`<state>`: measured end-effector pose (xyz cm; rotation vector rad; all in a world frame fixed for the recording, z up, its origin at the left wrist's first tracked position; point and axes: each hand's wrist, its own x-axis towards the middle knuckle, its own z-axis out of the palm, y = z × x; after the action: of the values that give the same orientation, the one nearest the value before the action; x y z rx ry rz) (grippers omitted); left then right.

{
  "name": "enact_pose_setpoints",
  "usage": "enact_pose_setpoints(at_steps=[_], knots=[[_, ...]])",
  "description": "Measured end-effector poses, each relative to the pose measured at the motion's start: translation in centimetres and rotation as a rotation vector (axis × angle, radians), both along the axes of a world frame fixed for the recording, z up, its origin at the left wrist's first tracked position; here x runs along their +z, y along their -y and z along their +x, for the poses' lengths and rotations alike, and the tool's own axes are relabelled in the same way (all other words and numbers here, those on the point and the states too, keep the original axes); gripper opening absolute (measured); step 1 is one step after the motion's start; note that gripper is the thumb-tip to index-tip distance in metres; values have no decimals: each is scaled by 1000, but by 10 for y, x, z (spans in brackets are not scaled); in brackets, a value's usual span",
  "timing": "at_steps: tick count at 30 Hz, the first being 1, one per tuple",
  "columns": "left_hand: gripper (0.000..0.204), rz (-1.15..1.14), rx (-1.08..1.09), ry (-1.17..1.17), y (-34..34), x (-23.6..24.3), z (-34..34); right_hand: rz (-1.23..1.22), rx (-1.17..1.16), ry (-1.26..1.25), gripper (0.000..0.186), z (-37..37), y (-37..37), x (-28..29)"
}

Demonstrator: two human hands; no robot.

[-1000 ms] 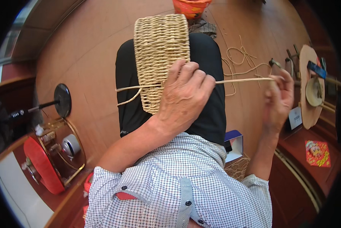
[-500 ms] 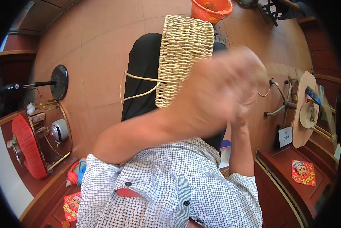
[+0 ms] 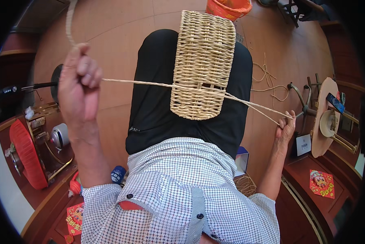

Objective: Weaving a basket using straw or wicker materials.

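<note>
1. Woven piece (image 3: pixel 205 53), straw-coloured, rests on the person's lap over dark trousers (image 3: pixel 150 97). Its long axis runs away from the body; from here I see the squarer end pointing out past the knees, tipped slightly right, and the rounded end facing the shirt (image 3: pixel 170 191).
2. Orange-red bucket (image 3: pixel 228 10) on the floor, just beyond that far end.
3. Left hand (image 3: pixel 81 85), raised well apart from the weave; its grip is narrow, curled round a single cord (image 3: pixel 137 82).
4. Right hand (image 3: pixel 286 126), out on the other side; its grip is narrow too, pinching two strands (image 3: pixel 239 99).
5. That cord looks taut to the piece's left edge; the strands spread from its right edge.
6. A dark slot (image 3: pixel 212 86) shows between the rows, right of centre.
</note>
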<state>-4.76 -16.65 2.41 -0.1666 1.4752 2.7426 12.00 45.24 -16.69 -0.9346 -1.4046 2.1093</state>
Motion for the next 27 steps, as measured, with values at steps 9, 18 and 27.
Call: enact_pose_setpoints(at_steps=[9,18,27], knots=[[16,-568,-235,167,-70,-45,46,530,389,476,32,-12,1,8],[14,-578,-218,135,-98,-68,53,1310,468,231,36,-60,172,125],[10,-932,-239,53,-102,-58,50,839,683,-19,33,-64,259,113]])
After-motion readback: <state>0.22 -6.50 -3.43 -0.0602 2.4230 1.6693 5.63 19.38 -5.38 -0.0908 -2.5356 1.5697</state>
